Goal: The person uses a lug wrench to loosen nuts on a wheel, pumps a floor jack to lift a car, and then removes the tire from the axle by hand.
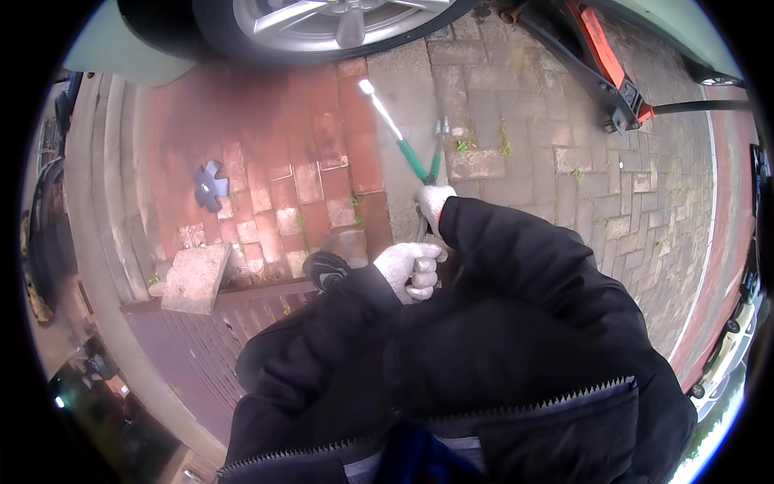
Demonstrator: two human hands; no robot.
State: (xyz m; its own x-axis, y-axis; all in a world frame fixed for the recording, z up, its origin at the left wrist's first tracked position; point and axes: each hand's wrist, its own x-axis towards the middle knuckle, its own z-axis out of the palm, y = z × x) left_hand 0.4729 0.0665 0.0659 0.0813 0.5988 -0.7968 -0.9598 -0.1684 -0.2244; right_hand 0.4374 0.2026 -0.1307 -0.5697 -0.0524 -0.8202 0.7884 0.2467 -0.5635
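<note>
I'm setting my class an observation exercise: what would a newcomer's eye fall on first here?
Probably the two green-and-silver shafts in the right hand, just above the picture's middle. Next, the wheel at the top edge and the red-and-black jack at upper right.

Looks like a slim hand tool [411,158] in green and bright silver. Sits with its near end inside the gloved right hand [435,206] and fans out away from the body in a narrow V. Reaches forward and leftward with a longer arm [385,119], green beside the grip, shiny silver beyond, capped by a pale, thicker head. Points almost straight ahead with a shorter arm [437,155], green too, finishing in silver, too small to make out in detail. Meets at the grip; impossible to tell as one piece or two. Shows against grey paving [411,97].
</note>
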